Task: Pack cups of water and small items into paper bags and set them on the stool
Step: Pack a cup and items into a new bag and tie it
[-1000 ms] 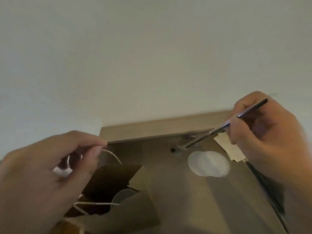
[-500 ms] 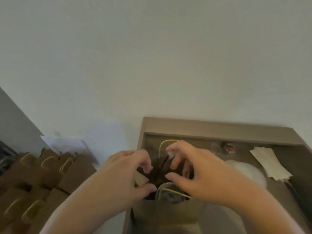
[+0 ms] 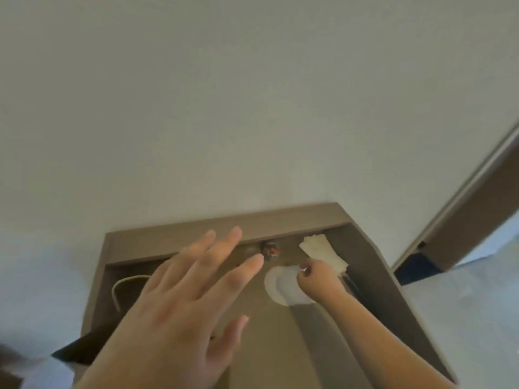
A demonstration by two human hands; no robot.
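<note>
My left hand (image 3: 179, 301) is spread flat with straight fingers, close to the camera. It covers most of the brown paper bag (image 3: 74, 352); only one dark corner and a white cord handle (image 3: 119, 287) show. Farther back, my right hand (image 3: 317, 279) has curled fingers and pinches the edge of a translucent white lid (image 3: 278, 284) lying flat on the brown table (image 3: 373, 290). Any cup in the bag is hidden.
A small wrapped item (image 3: 270, 249) and a stack of pale napkins (image 3: 320, 248) lie along the table's raised back rim (image 3: 224, 223). Dark thin sticks (image 3: 352, 286) lie to the right of my right hand. A wall stands behind, a door frame (image 3: 455, 203) at right.
Both hands have left the mouth of the bag. The right one has reached back to the lids, and the left has opened flat above the bag. The view has swung right.
</note>
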